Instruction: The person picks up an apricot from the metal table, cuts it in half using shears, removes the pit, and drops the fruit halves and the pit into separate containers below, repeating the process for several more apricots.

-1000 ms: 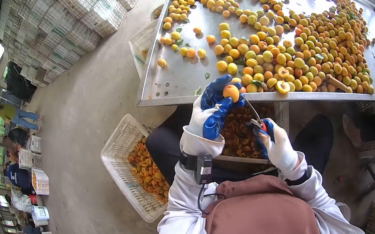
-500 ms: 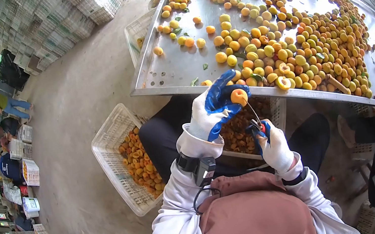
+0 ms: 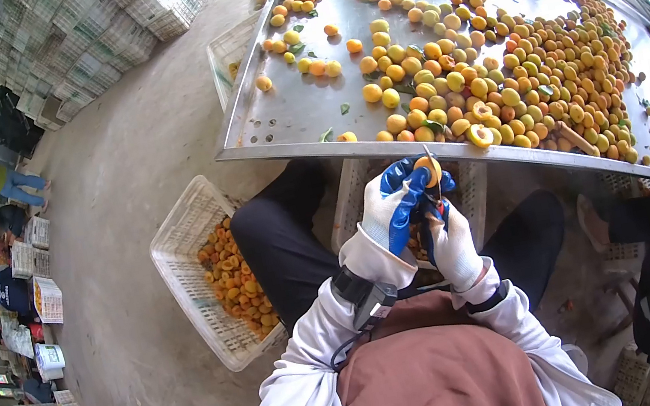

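Grey concrete floor [image 3: 119, 170] underneath | with right white-and-blue gloved grip [image 3: 455, 245], clasping slim red-handled metal blade [image 3: 436, 182], aimed lengthwise forward | just beyond right grip, with left white-and-blue gloved grip [image 3: 396, 203], pinching round orange-yellow fruit [image 3: 425, 171], overlapped by blade, contact unclear | farther, across silver metal tabletop [image 3: 285, 114], loose yellow-orange fruit [image 3: 591, 60]

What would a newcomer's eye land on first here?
Probably the fruit, spread over the metal table at upper right. Below its near edge, the left hand holds one fruit, with a thin tool against it in the right hand. At left stands a white crate of orange fruit.
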A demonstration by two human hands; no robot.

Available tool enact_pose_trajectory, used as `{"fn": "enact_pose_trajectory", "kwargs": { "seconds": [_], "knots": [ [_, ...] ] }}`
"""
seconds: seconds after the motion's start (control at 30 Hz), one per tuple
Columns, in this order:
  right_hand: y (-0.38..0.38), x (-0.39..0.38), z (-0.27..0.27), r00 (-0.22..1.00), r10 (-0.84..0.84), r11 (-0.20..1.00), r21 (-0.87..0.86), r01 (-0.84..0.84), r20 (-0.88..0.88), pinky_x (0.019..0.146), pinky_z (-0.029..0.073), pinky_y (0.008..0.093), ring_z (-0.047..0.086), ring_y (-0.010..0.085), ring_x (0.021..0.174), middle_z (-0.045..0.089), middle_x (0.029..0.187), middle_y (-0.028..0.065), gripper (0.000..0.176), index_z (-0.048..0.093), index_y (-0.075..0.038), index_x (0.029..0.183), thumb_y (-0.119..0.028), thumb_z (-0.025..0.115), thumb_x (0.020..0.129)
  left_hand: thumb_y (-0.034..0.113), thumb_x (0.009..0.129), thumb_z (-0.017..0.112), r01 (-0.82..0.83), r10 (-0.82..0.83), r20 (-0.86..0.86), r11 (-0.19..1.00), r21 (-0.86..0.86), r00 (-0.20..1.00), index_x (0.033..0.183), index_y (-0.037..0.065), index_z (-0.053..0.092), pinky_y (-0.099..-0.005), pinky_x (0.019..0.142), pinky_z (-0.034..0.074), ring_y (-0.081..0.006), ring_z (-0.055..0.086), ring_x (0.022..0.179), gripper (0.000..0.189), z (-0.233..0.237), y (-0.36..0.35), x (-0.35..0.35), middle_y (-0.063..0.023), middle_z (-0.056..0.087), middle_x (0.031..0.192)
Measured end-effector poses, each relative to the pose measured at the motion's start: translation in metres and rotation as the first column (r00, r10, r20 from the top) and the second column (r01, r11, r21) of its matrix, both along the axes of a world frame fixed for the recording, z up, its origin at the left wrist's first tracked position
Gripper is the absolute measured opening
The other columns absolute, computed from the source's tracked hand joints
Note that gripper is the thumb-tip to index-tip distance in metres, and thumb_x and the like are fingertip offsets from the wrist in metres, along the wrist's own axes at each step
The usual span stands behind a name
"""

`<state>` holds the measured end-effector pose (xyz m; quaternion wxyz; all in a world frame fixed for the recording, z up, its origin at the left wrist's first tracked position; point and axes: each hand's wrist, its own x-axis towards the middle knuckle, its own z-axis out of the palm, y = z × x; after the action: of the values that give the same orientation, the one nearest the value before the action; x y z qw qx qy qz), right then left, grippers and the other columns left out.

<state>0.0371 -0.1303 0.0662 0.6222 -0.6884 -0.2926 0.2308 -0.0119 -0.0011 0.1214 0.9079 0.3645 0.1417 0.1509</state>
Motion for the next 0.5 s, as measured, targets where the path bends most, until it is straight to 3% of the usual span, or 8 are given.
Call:
{"fn": "enact_pose_trajectory", "kwargs": {
  "seconds": [0.17, 0.23, 0.27, 0.3, 0.37, 0.43, 0.47, 0.5],
  "knots": [
    [-0.003, -0.007, -0.008, 0.996, 0.047, 0.995, 0.091, -0.040, -0.079, 0.081, 0.053, 0.0277, 0.062, 0.0125, 0.090, 0.066, 0.100, 0.0036, 0.020, 0.063, 0.001, 0.115, -0.012, 0.049, 0.106, 0.012, 0.093, 0.073, -0.033, 0.065, -0.082, 0.940, 0.340, 0.995, 0.116, -0.002, 0.064, -0.0305, 0.075, 0.059, -0.0198, 0.071, 0.087, 0.028, -0.018, 0.001, 0.007, -0.0126, 0.072, 0.099],
    [-0.006, -0.004, 0.002, 0.738, 0.273, 0.945, 0.317, -0.085, -0.616, 0.070, 0.052, 0.0252, 0.062, 0.0107, 0.080, 0.065, 0.094, 0.0023, 0.020, 0.064, -0.003, 0.109, -0.021, 0.055, 0.105, 0.012, 0.094, 0.072, 0.007, 0.023, -0.093, 0.951, 0.309, 0.995, 0.116, -0.002, 0.064, -0.0310, 0.076, 0.059, -0.0203, 0.071, 0.087, 0.028, -0.024, 0.004, 0.007, -0.0135, 0.072, 0.099],
    [-0.012, -0.001, 0.011, 0.638, 0.295, 0.949, 0.298, -0.107, -0.711, 0.059, 0.048, 0.0221, 0.060, 0.0086, 0.069, 0.063, 0.087, 0.0006, 0.023, 0.064, -0.006, 0.104, -0.029, 0.059, 0.103, 0.012, 0.094, 0.071, 0.048, -0.020, -0.102, 0.959, 0.278, 0.995, 0.117, -0.002, 0.064, -0.0315, 0.077, 0.060, -0.0207, 0.071, 0.087, 0.027, -0.027, 0.004, 0.005, -0.0144, 0.072, 0.100],
    [-0.012, 0.000, 0.007, 0.639, 0.294, 0.949, 0.297, -0.106, -0.711, 0.059, 0.048, 0.0221, 0.060, 0.0086, 0.069, 0.063, 0.087, 0.0006, 0.023, 0.064, -0.006, 0.104, -0.029, 0.059, 0.103, 0.012, 0.094, 0.071, 0.048, -0.020, -0.102, 0.960, 0.277, 0.995, 0.117, -0.002, 0.064, -0.0315, 0.077, 0.060, -0.0207, 0.071, 0.087, 0.027, -0.025, 0.003, 0.004, -0.0144, 0.072, 0.100],
    [-0.010, 0.004, -0.003, 0.454, 0.314, 0.941, 0.338, -0.029, -0.834, 0.055, 0.045, 0.0215, 0.058, 0.0083, 0.064, 0.064, 0.084, 0.0003, 0.024, 0.064, -0.006, 0.104, -0.030, 0.059, 0.103, 0.012, 0.096, 0.070, 0.083, -0.066, -0.094, 0.978, 0.192, 0.993, 0.119, -0.003, 0.063, -0.0329, 0.079, 0.060, -0.0220, 0.071, 0.090, 0.028, -0.018, 0.002, 0.003, -0.0155, 0.071, 0.101],
    [-0.008, 0.001, 0.015, 0.546, 0.267, 0.951, 0.307, -0.019, -0.794, 0.055, 0.043, 0.0219, 0.056, 0.0080, 0.064, 0.062, 0.081, -0.0009, 0.019, 0.064, -0.006, 0.101, -0.024, 0.057, 0.104, 0.013, 0.097, 0.069, 0.082, -0.070, -0.065, 0.974, 0.213, 0.995, 0.123, -0.003, 0.061, -0.0342, 0.082, 0.059, -0.0227, 0.071, 0.094, 0.031, -0.019, 0.002, 0.005, -0.0157, 0.072, 0.102],
    [-0.008, 0.003, 0.006, 0.827, 0.168, 0.978, 0.195, -0.073, -0.536, 0.056, 0.042, 0.0225, 0.054, 0.0084, 0.065, 0.060, 0.079, -0.0010, 0.017, 0.063, -0.005, 0.099, -0.020, 0.057, 0.103, 0.011, 0.095, 0.070, 0.033, -0.030, -0.017, 0.971, 0.236, 0.999, 0.123, -0.004, 0.061, -0.0328, 0.084, 0.059, -0.0221, 0.071, 0.095, 0.033, -0.018, 0.003, 0.005, -0.0143, 0.071, 0.103],
    [-0.008, 0.004, 0.005, 0.980, 0.086, 0.995, 0.073, -0.074, -0.182, 0.058, 0.042, 0.0231, 0.052, 0.0089, 0.066, 0.059, 0.078, -0.0011, 0.014, 0.062, -0.004, 0.097, -0.016, 0.057, 0.103, 0.009, 0.094, 0.072, -0.017, 0.009, 0.033, 0.966, 0.258, 0.999, 0.124, -0.005, 0.061, -0.0314, 0.086, 0.059, -0.0215, 0.072, 0.095, 0.035, -0.016, 0.004, 0.005, -0.0128, 0.071, 0.103]
  ]
}}
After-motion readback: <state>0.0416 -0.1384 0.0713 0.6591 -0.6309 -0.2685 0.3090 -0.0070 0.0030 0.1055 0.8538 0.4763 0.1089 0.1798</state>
